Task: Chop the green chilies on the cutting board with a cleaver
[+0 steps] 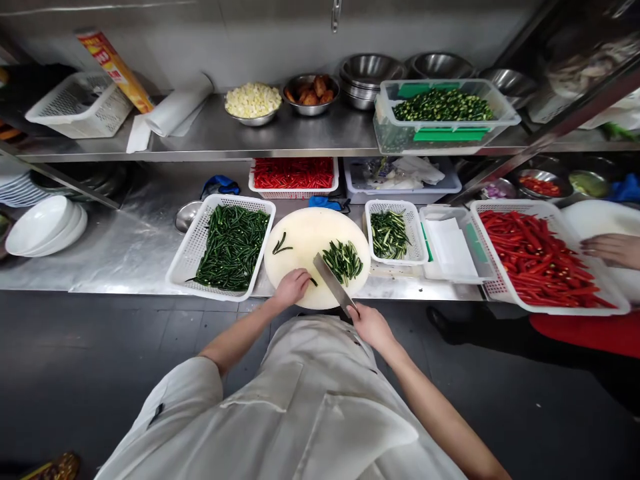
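Taking the cutting board [301, 228] as the clock, with twelve away from the person: at nine sits a white basket [186, 257] of whole green peppers [233, 247]. A few loose pepper pieces [281, 245] lie on the board between nine and ten. At seven the left hand [294, 288] bends its fingers over one pepper [313, 281], grasping it against the board. That pepper shows just past the fingertips, at about three from this hand and ten from the right; the left is nearer. Its visible length slants from about ten to four. Just right of it stands the knife [334, 283], blade aimed towards eleven, between pepper and cut strips [343, 261] at three. The right hand [373, 327], at five beyond the rim, is closed around the handle. Between two and three, off the board, sits a small basket [399, 260] of strips.
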### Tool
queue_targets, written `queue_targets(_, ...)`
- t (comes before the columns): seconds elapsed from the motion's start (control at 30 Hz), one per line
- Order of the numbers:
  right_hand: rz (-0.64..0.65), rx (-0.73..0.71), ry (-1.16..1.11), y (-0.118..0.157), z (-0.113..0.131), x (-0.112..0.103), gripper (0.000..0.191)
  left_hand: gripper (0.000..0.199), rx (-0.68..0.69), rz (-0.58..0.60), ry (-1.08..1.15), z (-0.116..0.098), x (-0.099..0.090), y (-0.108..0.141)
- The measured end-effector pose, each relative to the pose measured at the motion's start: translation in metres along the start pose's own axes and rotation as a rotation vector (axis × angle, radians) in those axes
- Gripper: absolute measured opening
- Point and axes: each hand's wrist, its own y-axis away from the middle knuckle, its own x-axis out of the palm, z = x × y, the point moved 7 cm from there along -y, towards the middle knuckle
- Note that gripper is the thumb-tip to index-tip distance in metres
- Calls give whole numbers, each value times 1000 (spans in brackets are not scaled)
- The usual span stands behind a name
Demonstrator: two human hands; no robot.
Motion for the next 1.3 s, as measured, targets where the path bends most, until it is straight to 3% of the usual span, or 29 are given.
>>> queue_targets(0.2, 24, -22, 150, 10, 23, -8, 41, 23, 3, 47, -27, -29, 20, 6)
queue_targets(0.4, 58, -54, 136, 21, 10, -16, 40, 25, 8, 37, 71, -31, 22, 3)
queue_targets(0.5, 56, -60, 114, 4, 17, -7, 37, 25, 8, 37, 112, -32, 24, 3)
queue_targets(0.67, -44, -56, 17, -39, 49, -2, 39, 22, 72, 84, 156, -32, 18, 0)
queue_targets(0.77, -115, -70, -62, -38, 50, -7, 41, 21, 37, 1, 120, -7, -4, -13)
queue_targets(0.83, -120, -102, -103, -24, 40, -7, 41, 23, -103, -130, 53, 26, -27, -22)
queue_targets(0.9, -46, -159, -116, -6, 27, -2, 41, 30, -249, -206, -22, 58, -46, -27)
queue_targets(0.97, 48, -197, -93, 9, 14, 4, 41, 32, -315, -181, -74, 79, -53, -28)
queue_targets(1.03, 103, -190, -66, 17, 3, 7, 41, 28, -310, -121, -85, 83, -50, -23)
queue_targets(1.13, 84, -113, -39, 16, -6, 5, 42, 25, -241, -81, -47, 63, -34, -9)
queue_targets(1.3, 8, -18, 65, 14, 2, -6, 40, 24, 28, 18, 113, -11, 13, 6)
